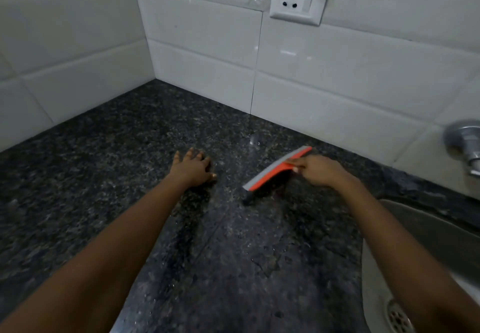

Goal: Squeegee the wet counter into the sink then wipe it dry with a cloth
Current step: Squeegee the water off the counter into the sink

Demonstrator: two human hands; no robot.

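My forearms are reaching up from the bottom edge, left hand (193, 167) lying spread and empty on the wet counter (104, 176) at centre, right hand (320, 170) gripping the orange squeegee (275, 169), blade slanting lower-left to upper-right, sink (428, 228) lying lower right, nearer that hand.

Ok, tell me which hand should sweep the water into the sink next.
Right. The right hand holds the squeegee and is on the side nearer the sink. The left hand lies open on the counter, holding nothing, farther from the sink.
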